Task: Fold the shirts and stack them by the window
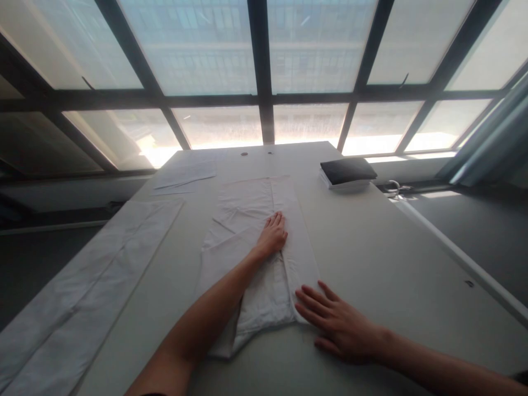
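A white cloth garment (pixel 264 297), partly folded, lies on the white table (pixel 383 264) in front of me. My left hand (pixel 273 235) rests palm down on its upper middle, beside a lengthwise seam, fingers stretched out and pointing away. Near the garment's lower right corner lies my right hand (pixel 336 322), flat with fingers spread; its fingertips touch the cloth edge while the palm is over the table. Neither hand grips anything. The left forearm covers part of the garment's lower left side.
Another long white cloth (pixel 94 275) is laid along the table's left edge. Thin white sheets (pixel 185 176) lie at the far left. A folded black cloth (pixel 348 170) sits on white material at the far right. Large windows (pixel 264 99) stand behind the table, a curtain (pixel 490 132) at right.
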Available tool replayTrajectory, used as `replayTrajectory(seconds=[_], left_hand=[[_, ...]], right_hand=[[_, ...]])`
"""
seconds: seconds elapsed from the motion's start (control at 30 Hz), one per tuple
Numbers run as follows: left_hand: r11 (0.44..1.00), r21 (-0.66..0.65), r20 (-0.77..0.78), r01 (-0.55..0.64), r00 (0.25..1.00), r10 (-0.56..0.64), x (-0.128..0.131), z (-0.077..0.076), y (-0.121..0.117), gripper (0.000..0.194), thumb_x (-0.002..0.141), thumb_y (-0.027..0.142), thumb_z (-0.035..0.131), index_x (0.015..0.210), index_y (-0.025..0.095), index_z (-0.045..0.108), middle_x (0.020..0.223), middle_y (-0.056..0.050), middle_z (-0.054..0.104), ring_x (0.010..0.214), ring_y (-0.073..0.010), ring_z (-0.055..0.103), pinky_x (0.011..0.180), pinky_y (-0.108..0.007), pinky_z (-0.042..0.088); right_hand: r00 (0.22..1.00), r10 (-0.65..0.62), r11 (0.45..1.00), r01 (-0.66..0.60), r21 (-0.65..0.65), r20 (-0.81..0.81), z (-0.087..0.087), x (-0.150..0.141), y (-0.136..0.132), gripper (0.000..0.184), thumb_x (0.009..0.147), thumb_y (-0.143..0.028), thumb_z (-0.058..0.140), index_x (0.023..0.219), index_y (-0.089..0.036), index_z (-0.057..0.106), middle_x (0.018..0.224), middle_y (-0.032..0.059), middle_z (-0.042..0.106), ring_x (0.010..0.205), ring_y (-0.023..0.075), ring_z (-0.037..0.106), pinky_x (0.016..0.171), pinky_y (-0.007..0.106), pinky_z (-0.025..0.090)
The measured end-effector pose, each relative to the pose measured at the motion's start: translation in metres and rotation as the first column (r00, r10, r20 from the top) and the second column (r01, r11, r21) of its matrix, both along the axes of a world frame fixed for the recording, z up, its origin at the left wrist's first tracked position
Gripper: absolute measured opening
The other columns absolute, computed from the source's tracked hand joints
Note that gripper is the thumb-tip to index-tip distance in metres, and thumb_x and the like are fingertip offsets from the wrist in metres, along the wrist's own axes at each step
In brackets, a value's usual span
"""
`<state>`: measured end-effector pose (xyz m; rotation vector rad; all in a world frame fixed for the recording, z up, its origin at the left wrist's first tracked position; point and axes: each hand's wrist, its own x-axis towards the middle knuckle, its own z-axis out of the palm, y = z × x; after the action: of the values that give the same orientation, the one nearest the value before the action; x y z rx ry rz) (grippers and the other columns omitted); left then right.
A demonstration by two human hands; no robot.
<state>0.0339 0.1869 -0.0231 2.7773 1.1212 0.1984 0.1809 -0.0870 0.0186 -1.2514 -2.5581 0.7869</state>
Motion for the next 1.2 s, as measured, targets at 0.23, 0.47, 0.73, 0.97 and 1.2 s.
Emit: replayTrajectory(seconds=[0.23,0.47,0.73,0.97,1.2], left_hand=[[1.0,-0.002,0.001,0.004,1.0,-0.004,0.0,-0.001,0.0,0.063,0.093,0.022,0.037,0.152,0.0,0.029,0.163,-0.02,0.023,0.153,-0.0247,0.015,0.123,-0.041,0.015],[1.0,0.001,0.066,0.013,0.998,-0.013,-0.005,0.004,0.003,0.059,0.093,0.022,0.04,0.15,0.006,0.038,0.161,-0.015,0.031,0.151,-0.0201,0.023,0.123,-0.037,0.018],[1.0,-0.011,0.073,0.006,0.997,-0.005,-0.011,0.002,0.005,0.057,0.1,0.036,0.036,0.154,0.015,0.035,0.163,-0.009,0.027,0.152,-0.0198,0.021,0.124,-0.042,0.017],[0.997,-0.075,0.155,-0.004,0.988,0.016,-0.011,0.004,0.011,0.056,0.099,0.034,0.038,0.152,0.015,0.039,0.161,-0.008,0.033,0.15,-0.0174,0.026,0.124,-0.04,0.019],[0.975,-0.175,0.407,-0.134,0.892,0.196,-0.009,0.002,0.02,0.05,0.095,0.018,0.036,0.141,0.015,0.055,0.145,-0.006,0.056,0.137,-0.0136,0.048,0.118,-0.031,0.035]], right_hand=[[0.972,0.079,0.997,-0.077,0.018,-0.221,0.017,0.012,0.017,0.047,0.102,-0.039,0.043,0.147,-0.027,0.05,0.151,0.0076,0.049,0.148,0.0233,0.031,0.123,0.053,0.013],[0.911,-0.409,0.896,0.412,0.169,-0.051,-0.015,-0.035,0.104,0.063,0.102,-0.041,0.042,0.156,-0.01,0.031,0.161,0.0177,0.025,0.151,0.0276,0.017,0.122,0.053,0.022],[0.945,-0.324,0.939,0.315,0.136,0.045,-0.037,-0.068,0.069,0.078,0.097,-0.046,0.051,0.159,-0.009,0.021,0.164,0.0169,0.01,0.152,0.0316,0.005,0.124,0.056,0.014],[0.966,-0.23,0.973,0.231,-0.008,-0.115,-0.017,-0.067,0.063,0.056,0.1,-0.043,0.045,0.151,-0.02,0.044,0.16,0.0091,0.033,0.149,0.0259,0.026,0.123,0.05,0.024],[0.778,-0.618,0.756,0.628,0.184,-0.114,-0.025,-0.03,0.201,0.057,0.101,-0.034,0.032,0.154,-0.014,0.038,0.159,0.0156,0.034,0.15,0.0285,0.026,0.119,0.054,0.026]])
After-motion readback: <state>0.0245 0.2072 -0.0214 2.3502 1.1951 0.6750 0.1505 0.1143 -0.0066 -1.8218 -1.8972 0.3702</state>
